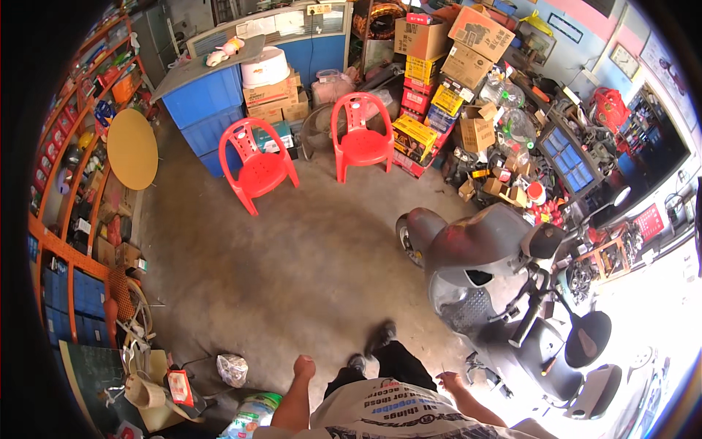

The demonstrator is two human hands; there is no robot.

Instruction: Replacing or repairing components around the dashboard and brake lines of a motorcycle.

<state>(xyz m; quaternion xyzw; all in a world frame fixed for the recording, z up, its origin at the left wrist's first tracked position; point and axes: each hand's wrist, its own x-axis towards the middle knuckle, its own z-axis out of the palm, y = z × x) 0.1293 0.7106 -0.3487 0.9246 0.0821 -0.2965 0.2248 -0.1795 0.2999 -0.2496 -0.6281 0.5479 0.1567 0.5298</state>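
Note:
My left hand (pixel 304 366) hangs low beside my left leg, its fingers curled into a loose fist with nothing showing in it. On the other side, my right hand (pixel 451 380) is held out by my right hip with fingers bent together; whatever it may hold is too small to make out. Nearest to that hand stands a grey electric scooter (pixel 468 256), its front wheel pointing away from me. A clear plastic bag (pixel 232 370) lies on the floor left of my left hand, next to a green-and-white package (pixel 252 413).
Two red plastic chairs (pixel 259 172) stand ahead by a blue counter (pixel 201 110). Stacked cartons (pixel 468 66) and loose parts pile up at the far right. Orange shelving (pixel 73 252) lines the left, with a round yellow board (pixel 132 149) beside it. Concrete floor (pixel 292 271) lies between.

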